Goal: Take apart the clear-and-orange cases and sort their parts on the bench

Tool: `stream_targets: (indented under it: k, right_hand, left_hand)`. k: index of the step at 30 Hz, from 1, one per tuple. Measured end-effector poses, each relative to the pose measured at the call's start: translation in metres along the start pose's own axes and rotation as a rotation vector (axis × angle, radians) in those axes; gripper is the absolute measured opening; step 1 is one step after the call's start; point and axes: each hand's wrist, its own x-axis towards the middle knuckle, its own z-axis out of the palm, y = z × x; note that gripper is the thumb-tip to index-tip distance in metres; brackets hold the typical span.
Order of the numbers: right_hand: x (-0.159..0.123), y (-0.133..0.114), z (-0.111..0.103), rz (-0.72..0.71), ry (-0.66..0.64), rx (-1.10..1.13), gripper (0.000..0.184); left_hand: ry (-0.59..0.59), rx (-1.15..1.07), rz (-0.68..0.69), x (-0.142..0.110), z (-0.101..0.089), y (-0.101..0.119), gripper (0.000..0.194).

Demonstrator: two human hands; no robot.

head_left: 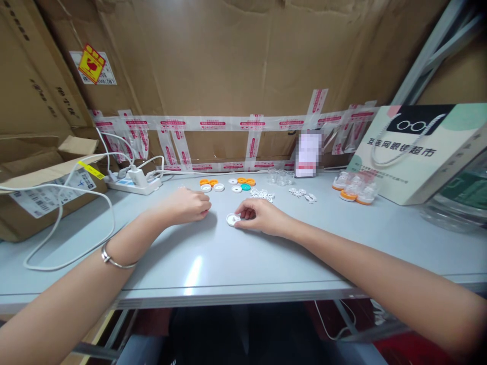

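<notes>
- One white round cap point(233, 219) sits at the middle of the tabletop point(243, 263), at the fingertips of the right hand.
- Right hand point(258, 216): its grip is grasping that one cap by the rim, between thumb and bent fingers.
- Left hand point(193, 205): one, just above the tabletop left of the cap and apart from it; its fingers curl inward, and I cannot tell whether the grip has anything in it. One metal bangle point(114, 257) circles the forearm.
- Behind the hands, left cluster: two orange rings point(208, 182) and two white rings point(212, 188).
- Right cluster: two more orange rings, two more white rings and one teal ring point(246, 187), five in all.
- Beside it, two groups of small white parts point(262, 194), too small to count piece by piece.
- Several clear domes point(280, 177) stand near one phone point(307, 155); their overlap prevents a count.
- Far right: a group of clear-topped pieces with orange bases point(355, 188), overlapping, beside one paper bag point(414, 152).
- Left side: one power strip point(133, 185) and one open cardboard box point(45, 195).
</notes>
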Motion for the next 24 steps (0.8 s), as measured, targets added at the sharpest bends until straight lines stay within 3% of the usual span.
stream_targets:
  k: [3,7,14,18,24]
  right_hand:
    - [0.000,0.001,0.001,-0.007,0.003,-0.007,0.025]
    - [0.001,-0.001,0.000,0.000,0.000,-0.006,0.024]
    - [0.002,-0.002,-0.001,-0.009,-0.021,0.029,0.025]
    - [0.003,-0.002,-0.002,-0.041,-0.043,0.022,0.023]
    - [0.004,-0.005,-0.003,-0.066,-0.078,-0.054,0.016]
  left_hand:
    - [-0.066,0.153,0.070,-0.002,-0.003,0.003,0.019]
    - [-0.071,0.113,0.042,-0.005,-0.010,0.003,0.018]
    - [0.128,-0.425,-0.045,0.007,-0.006,0.027,0.029]
    - [0.093,-0.621,-0.099,0.017,0.004,0.042,0.035]
    - [0.093,-0.747,-0.207,0.020,0.010,0.043,0.037]
